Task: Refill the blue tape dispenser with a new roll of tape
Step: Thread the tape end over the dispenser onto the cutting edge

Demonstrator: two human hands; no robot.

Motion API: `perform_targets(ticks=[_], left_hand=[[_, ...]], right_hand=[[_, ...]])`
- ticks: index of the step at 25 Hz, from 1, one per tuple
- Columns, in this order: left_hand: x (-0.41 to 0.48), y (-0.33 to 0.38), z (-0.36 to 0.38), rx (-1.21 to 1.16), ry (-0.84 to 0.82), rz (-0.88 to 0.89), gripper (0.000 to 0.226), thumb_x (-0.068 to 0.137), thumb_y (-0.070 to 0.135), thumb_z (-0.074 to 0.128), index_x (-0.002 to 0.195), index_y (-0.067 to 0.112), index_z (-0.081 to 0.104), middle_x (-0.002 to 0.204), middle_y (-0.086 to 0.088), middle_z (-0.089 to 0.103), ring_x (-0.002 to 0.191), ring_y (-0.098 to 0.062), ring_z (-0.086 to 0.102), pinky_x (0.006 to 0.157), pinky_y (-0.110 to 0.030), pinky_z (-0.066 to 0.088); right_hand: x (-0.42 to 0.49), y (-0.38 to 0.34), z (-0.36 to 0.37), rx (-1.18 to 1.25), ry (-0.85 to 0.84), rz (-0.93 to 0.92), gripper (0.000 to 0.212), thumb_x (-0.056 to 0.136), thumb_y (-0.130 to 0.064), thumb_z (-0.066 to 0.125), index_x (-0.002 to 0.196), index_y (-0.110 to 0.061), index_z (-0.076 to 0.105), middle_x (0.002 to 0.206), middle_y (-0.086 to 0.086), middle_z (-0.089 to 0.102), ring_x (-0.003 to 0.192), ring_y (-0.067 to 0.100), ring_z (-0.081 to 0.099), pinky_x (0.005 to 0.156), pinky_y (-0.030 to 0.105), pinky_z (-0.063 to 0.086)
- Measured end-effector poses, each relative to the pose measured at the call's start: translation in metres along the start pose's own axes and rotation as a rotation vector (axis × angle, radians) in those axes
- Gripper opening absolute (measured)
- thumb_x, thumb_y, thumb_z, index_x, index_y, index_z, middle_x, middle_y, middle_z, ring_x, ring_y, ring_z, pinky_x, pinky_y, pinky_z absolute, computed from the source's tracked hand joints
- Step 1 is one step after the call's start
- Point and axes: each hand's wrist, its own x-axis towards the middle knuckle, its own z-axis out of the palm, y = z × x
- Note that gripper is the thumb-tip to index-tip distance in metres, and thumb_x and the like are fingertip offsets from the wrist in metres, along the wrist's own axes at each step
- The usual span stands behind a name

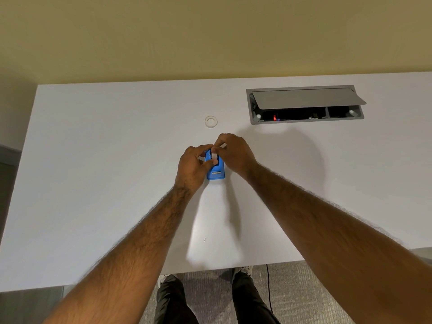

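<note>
An office: white desk (pixel 117 160) with a built-in cable hatch (pixel 306 105), grey carpet (pixel 304 295).

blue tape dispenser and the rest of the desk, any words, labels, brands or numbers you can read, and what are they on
None can be read.
Blue plastic tape dispenser: a grey plate near its front end, any marking too small to read; both hands cover the rest.
Clear ring-shaped tape roll: no print visible.
Grey cable box set in the white desk: only a red light inside, no legible text.

The tape dispenser (pixel 216 173) sits mid-table (pixel 93 160), the empty ring (pixel 211 121) behind it, the cable hatch (pixel 306 105) far right.
</note>
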Motion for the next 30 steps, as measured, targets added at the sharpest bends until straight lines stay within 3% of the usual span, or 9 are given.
perform_targets(ticks=[6,11,16,19,24,27,30], left_hand=[[0.0,0.003,0.0,-0.033,0.009,-0.056,0.044,0.091,0.033,0.068,0.131,0.018,0.062,0.112,0.002,0.063,0.1,-0.011,0.054,0.087,-0.021,0.036],[0.003,0.003,-0.002,-0.035,0.001,-0.068,0.04,0.089,0.027,0.071,0.127,0.019,0.063,0.105,0.005,0.061,0.096,-0.012,0.055,0.088,-0.025,0.044],[0.001,-0.002,0.003,-0.026,-0.016,-0.028,0.051,0.086,0.027,0.074,0.134,0.023,0.057,0.113,0.005,0.058,0.101,-0.011,0.054,0.09,-0.025,0.043],[0.0,-0.007,0.005,-0.026,0.026,0.023,0.045,0.085,0.02,0.075,0.128,0.024,0.062,0.119,0.002,0.06,0.105,-0.008,0.052,0.095,-0.027,0.047],[0.004,-0.01,0.003,-0.037,0.024,0.081,0.035,0.085,0.02,0.074,0.118,0.026,0.068,0.109,0.01,0.062,0.105,-0.009,0.053,0.092,-0.028,0.047],[0.005,-0.011,0.001,-0.026,0.017,0.076,0.035,0.085,0.022,0.075,0.119,0.025,0.068,0.111,0.006,0.064,0.104,-0.011,0.056,0.088,-0.017,0.043],[0.005,-0.011,0.001,-0.016,0.02,0.075,0.034,0.086,0.021,0.074,0.12,0.025,0.068,0.111,0.006,0.064,0.103,-0.012,0.057,0.082,-0.005,0.04]], right_hand=[[-0.008,0.005,0.007,0.028,0.044,-0.009,0.011,0.089,-0.028,0.058,0.083,-0.019,0.057,0.087,-0.003,0.063,0.075,0.014,0.06,0.066,0.022,0.048],[-0.002,0.001,0.005,0.013,0.063,0.018,0.012,0.089,-0.024,0.055,0.079,-0.02,0.059,0.085,-0.004,0.063,0.075,0.013,0.06,0.069,0.027,0.053],[0.002,-0.002,0.006,-0.046,0.078,0.014,0.017,0.095,-0.024,0.052,0.088,-0.013,0.063,0.086,0.004,0.067,0.074,0.014,0.061,0.07,0.023,0.05],[0.004,-0.001,0.006,-0.073,0.066,0.009,0.019,0.095,-0.023,0.051,0.092,-0.012,0.066,0.088,0.005,0.069,0.075,0.014,0.062,0.07,0.022,0.05],[-0.002,0.007,0.006,-0.016,0.008,-0.019,0.024,0.092,-0.029,0.053,0.1,-0.013,0.069,0.099,0.004,0.07,0.082,0.012,0.06,0.073,0.023,0.045],[-0.005,0.01,0.008,-0.002,-0.003,-0.027,0.026,0.093,-0.032,0.053,0.103,-0.014,0.068,0.101,0.004,0.069,0.081,0.008,0.056,0.073,0.02,0.041],[-0.003,0.008,0.009,-0.018,0.031,-0.03,0.025,0.091,-0.031,0.053,0.099,-0.014,0.068,0.099,0.003,0.068,0.082,0.011,0.058,0.073,0.024,0.047]])
